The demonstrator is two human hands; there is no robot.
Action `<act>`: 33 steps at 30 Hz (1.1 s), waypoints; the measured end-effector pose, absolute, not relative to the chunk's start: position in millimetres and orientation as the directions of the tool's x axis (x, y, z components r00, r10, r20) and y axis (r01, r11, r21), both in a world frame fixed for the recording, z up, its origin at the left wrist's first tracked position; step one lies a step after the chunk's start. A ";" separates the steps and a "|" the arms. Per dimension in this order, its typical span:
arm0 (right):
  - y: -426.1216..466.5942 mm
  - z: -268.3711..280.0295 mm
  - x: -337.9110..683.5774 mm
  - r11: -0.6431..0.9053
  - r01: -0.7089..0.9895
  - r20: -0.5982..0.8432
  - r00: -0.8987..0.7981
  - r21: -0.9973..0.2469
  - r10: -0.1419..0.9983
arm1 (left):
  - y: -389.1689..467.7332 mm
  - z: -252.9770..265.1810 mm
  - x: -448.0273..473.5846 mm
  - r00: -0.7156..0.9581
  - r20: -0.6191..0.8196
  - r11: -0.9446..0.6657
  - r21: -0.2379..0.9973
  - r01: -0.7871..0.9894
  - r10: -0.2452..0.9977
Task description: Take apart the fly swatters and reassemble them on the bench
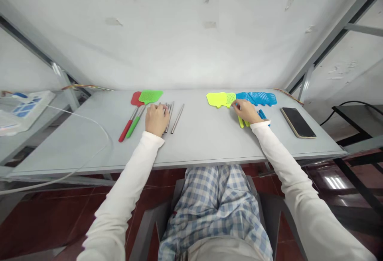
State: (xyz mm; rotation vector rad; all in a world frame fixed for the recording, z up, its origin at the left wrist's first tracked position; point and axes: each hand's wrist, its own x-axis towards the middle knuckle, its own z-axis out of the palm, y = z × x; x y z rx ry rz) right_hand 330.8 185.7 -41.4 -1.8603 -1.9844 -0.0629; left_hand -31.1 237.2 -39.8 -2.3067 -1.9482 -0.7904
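Observation:
My left hand [157,119] is closed over a small group of silver metal tubes [170,118] on the table, its fingertips partly hidden. One more loose tube [177,119] lies just to their right. Left of that hand are two fly swatters, one with a red handle [125,130] and one with a green head [150,96]. My right hand [246,111] pinches the edge of a yellow fly swatter head [218,99]. Blue swatter heads [257,98] lie in a row behind it. Yellow handles [241,122] and blue handles [262,114] are partly covered by my right hand and wrist.
A smartphone [297,122] lies at the right of the grey table [203,145]. A white cable [100,127] crosses the left end. A white wall stands behind the table, and metal frame posts rise at both ends.

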 end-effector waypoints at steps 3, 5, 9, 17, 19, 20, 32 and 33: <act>184.6 -42.2 330.6 0.054 0.993 0.283 -0.022 -0.106 0.959 | 233.6 -43.5 -15.1 0.147 0.361 -0.259 0.286 0.922 0.921; 184.9 -44.1 331.1 0.039 0.998 0.269 -0.024 -0.051 0.963 | 229.7 -47.5 -5.5 0.195 0.344 -0.295 0.264 0.918 0.918; 188.1 -49.9 334.4 0.108 0.989 0.257 -0.079 -0.101 0.963 | 226.7 -57.9 9.4 0.225 0.275 -0.285 0.202 0.937 0.935; 191.8 -59.5 333.5 0.379 0.801 0.249 -0.292 -0.464 0.923 | 248.0 -59.8 26.5 0.242 0.173 -0.298 0.560 0.773 0.955; 191.5 -60.1 332.4 0.385 0.791 0.244 -0.302 -0.475 0.922 | 249.3 -54.9 37.6 0.277 0.010 -0.185 0.767 0.614 0.961; 191.4 -60.0 332.1 0.387 0.796 0.243 -0.305 -0.467 0.921 | 249.1 -52.6 44.6 0.325 -0.086 -0.096 0.858 0.505 0.942; 186.8 -58.8 318.8 0.354 0.919 0.235 -0.311 -0.173 0.921 | 251.2 -64.6 94.6 0.338 -0.020 0.159 0.907 -0.390 0.941; 187.2 -58.6 316.1 0.393 0.897 0.252 -0.340 -0.202 0.906 | 251.0 -65.8 94.4 0.322 -0.002 0.140 0.903 -0.406 0.947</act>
